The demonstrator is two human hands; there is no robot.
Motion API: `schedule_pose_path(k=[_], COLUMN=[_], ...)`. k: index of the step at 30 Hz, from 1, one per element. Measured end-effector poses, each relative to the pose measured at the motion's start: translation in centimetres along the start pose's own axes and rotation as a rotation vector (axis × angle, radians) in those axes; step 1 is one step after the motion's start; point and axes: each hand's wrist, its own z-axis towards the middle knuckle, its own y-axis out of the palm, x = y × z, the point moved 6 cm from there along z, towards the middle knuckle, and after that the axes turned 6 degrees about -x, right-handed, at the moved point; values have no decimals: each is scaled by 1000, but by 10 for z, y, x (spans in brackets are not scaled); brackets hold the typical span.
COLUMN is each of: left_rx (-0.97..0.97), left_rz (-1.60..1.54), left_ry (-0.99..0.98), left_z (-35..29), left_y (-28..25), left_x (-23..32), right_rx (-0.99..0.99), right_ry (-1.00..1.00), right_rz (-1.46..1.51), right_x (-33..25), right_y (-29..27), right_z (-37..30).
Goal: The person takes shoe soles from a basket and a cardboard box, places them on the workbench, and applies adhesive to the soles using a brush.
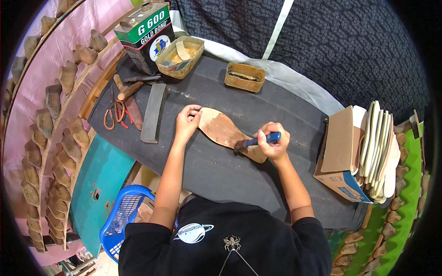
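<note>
A tan shoe insole (217, 129) lies flat on the dark work table (207, 172), its wide end toward the left. A brown, wet-looking coat covers much of its middle, while the rim of the wide end and the narrow end look paler. My left hand (186, 121) pinches the edge of the wide end between thumb and fingers. In my right hand (277, 143) is a blue-handled brush (252, 142), gripped near the handle's end. Its dark bristles touch the insole around the waist, toward the narrow end.
At the back left stand a metal can (146, 39) and a tub (184, 69) holding a pale scraper. A small tray (245, 86), a grey block (154, 112) and scissors (110, 115) lie around. A carton (338, 147) of stacked insoles (375, 147) is at right.
</note>
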Motion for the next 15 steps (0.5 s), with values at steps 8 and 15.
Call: schedule_pose_path(k=[8, 15], left_rx=[31, 9], left_rz=[71, 170], left_ry=[34, 37], left_z=[1, 0], left_y=[-2, 1], left_x=[-5, -1], right_rx=[-43, 67], right_ry=[52, 91], right_rz=[40, -8], right_x=[10, 10], right_y=[3, -10], right_z=[-9, -9])
